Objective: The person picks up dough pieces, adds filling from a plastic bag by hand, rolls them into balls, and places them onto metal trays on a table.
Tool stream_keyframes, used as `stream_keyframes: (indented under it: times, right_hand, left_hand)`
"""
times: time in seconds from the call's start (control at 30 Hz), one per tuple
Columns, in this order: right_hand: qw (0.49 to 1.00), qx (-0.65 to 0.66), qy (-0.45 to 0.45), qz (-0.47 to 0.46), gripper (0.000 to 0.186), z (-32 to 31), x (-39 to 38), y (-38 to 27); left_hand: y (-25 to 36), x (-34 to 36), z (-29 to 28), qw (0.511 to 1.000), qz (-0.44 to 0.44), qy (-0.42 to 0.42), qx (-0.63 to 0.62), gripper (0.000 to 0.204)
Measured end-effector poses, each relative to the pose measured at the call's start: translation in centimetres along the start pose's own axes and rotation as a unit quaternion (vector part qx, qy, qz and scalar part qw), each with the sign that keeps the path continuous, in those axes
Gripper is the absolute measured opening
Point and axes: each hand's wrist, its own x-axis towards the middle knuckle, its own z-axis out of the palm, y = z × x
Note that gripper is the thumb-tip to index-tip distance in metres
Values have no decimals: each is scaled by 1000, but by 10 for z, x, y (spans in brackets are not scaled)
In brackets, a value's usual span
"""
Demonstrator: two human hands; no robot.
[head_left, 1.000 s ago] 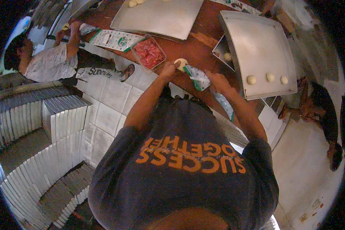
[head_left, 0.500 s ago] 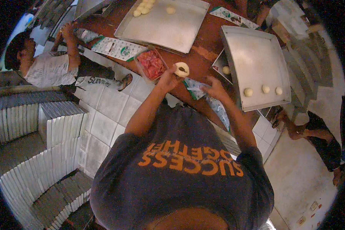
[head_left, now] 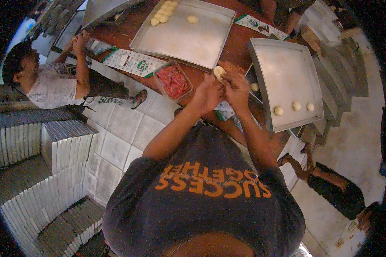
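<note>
My left hand (head_left: 207,95) and my right hand (head_left: 237,89) are together over the near edge of the table, both closed around a small piece of pale dough (head_left: 219,73). The right fingers pinch its side while the left fingers support it from below; the filling inside is hidden. Left of my left hand stands a clear plastic tub (head_left: 185,95) of glossy red pieces (head_left: 173,80). Beyond my hands lies a metal tray (head_left: 197,45) with rows of dough balls (head_left: 163,13) and a single ball (head_left: 192,19).
A second metal tray (head_left: 291,70) with three dough balls stands to the right, partly over another tray. Printed white-and-green packaging (head_left: 131,62) lies along the left edge. A person (head_left: 51,79) sits at the left; another person's arm (head_left: 291,21) shows at the far right. Stacked trays (head_left: 68,158) stand lower left.
My right hand has moved left to meet the left hand at the dough. The dough's opening, visible before, is now hidden, and the thin white tool has left my right fingers.
</note>
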Motion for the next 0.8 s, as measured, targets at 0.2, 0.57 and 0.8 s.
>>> stream_keyframes:
  times: [0.2, 0.57, 0.8]
  right_hand:
    - [989, 114, -23, 96, 33, -22, 10, -16]
    - [956, 161, -18, 244, 29, -46, -7, -19]
    - [966, 185, 41, 175, 21, -46, -13, -16]
  left_hand:
    - [0, 13, 2, 999, -19, 32, 13, 42]
    - [-23, 8, 28, 982, -75, 157, 71, 27]
    - [-38, 15, 33, 957, -10, 141, 254, 24]
